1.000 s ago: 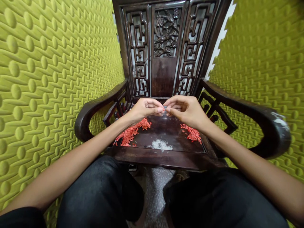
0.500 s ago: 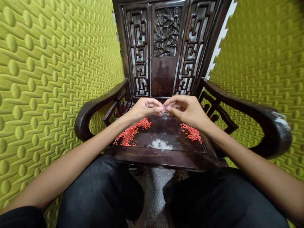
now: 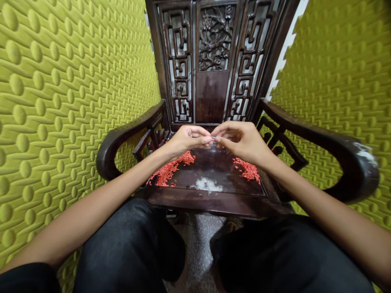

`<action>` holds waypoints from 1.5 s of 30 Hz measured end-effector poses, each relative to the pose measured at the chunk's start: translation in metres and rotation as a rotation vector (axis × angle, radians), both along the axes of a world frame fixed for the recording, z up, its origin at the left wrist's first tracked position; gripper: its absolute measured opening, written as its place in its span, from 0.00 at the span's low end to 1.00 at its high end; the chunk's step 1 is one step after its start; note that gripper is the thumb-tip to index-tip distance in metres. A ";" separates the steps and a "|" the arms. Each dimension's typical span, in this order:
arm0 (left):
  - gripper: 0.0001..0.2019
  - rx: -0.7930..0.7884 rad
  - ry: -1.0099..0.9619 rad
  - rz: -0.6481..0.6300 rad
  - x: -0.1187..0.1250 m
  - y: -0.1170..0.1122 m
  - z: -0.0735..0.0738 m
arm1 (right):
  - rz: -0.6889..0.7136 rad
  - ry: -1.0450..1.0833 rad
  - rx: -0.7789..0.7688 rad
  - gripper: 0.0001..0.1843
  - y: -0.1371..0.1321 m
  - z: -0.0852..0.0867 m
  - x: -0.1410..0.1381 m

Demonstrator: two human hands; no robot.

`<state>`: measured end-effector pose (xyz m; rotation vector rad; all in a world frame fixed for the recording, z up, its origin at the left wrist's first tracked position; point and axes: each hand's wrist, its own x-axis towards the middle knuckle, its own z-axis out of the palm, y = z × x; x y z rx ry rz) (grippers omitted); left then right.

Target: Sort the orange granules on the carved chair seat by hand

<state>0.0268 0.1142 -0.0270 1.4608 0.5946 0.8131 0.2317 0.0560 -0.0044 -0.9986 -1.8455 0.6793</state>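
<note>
My left hand (image 3: pixel 190 139) and my right hand (image 3: pixel 241 137) meet above the seat of a dark wooden chair, fingertips almost touching. Each one is closed in a pinch. A tiny red piece (image 3: pixel 213 138) shows between the two sets of fingertips, with a clear or shiny bit beside it, too small to make out. Below my left hand lies a pile of small red pieces (image 3: pixel 166 173). A smaller red pile (image 3: pixel 249 171) is under my right hand. Nearer to me, a heap of small clear-white pieces (image 3: pixel 207 185) rests on the seat.
The chair's curved armrests (image 3: pixel 106 152) (image 3: pixel 351 175) flank both forearms. Behind the hands rises its carved backrest (image 3: pixel 211 95). Yellow-green textured padding (image 3: pixel 76 81) covers both sides. My knees (image 3: pixel 131 236) are close to the seat's front edge (image 3: pixel 214 202).
A bit of red now shows between the fingertips, where a clear or shiny piece showed before. Both hands have hardly moved.
</note>
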 end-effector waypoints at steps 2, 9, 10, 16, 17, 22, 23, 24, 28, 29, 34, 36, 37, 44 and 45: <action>0.17 -0.012 -0.010 -0.013 0.000 0.000 -0.001 | -0.003 -0.006 0.005 0.06 0.000 -0.001 0.000; 0.18 -0.045 -0.035 -0.016 0.001 -0.002 0.000 | -0.011 -0.028 0.010 0.06 0.001 -0.002 0.001; 0.19 -0.044 -0.033 -0.013 0.001 -0.002 0.000 | -0.009 -0.033 0.019 0.06 0.001 -0.002 0.001; 0.17 -0.060 -0.041 -0.003 0.001 -0.003 0.000 | 0.003 0.020 0.010 0.10 0.002 -0.003 0.002; 0.17 -0.067 -0.048 -0.004 0.000 -0.003 0.000 | -0.002 0.036 0.005 0.12 0.002 -0.003 0.002; 0.16 -0.097 -0.070 -0.011 0.001 -0.005 0.003 | -0.019 0.068 0.026 0.16 0.003 -0.004 0.003; 0.15 -0.101 -0.072 -0.012 0.001 -0.005 0.003 | -0.022 0.062 0.035 0.16 0.002 -0.004 0.003; 0.15 -0.104 -0.073 -0.012 0.001 -0.005 0.004 | -0.029 0.051 0.046 0.16 0.002 -0.004 0.003; 0.15 -0.125 -0.062 0.004 0.002 -0.007 0.005 | -0.086 -0.044 0.136 0.12 -0.001 -0.003 0.003; 0.15 -0.129 -0.059 0.008 0.002 -0.007 0.005 | -0.097 -0.067 0.162 0.10 -0.001 -0.002 0.003; 0.13 -0.142 -0.082 -0.005 0.004 -0.008 0.005 | -0.107 -0.125 0.293 0.06 -0.003 -0.002 0.003; 0.13 -0.149 -0.093 -0.015 0.005 -0.010 0.005 | -0.110 -0.122 0.324 0.06 -0.003 -0.003 0.004; 0.13 -0.151 -0.097 -0.017 0.005 -0.010 0.005 | -0.115 -0.116 0.334 0.06 -0.002 -0.004 0.003; 0.13 -0.153 -0.112 -0.021 0.006 -0.015 0.006 | -0.125 -0.058 0.392 0.06 -0.002 -0.005 0.001; 0.13 -0.153 -0.113 -0.020 0.006 -0.016 0.006 | -0.121 -0.051 0.397 0.06 -0.003 -0.005 0.000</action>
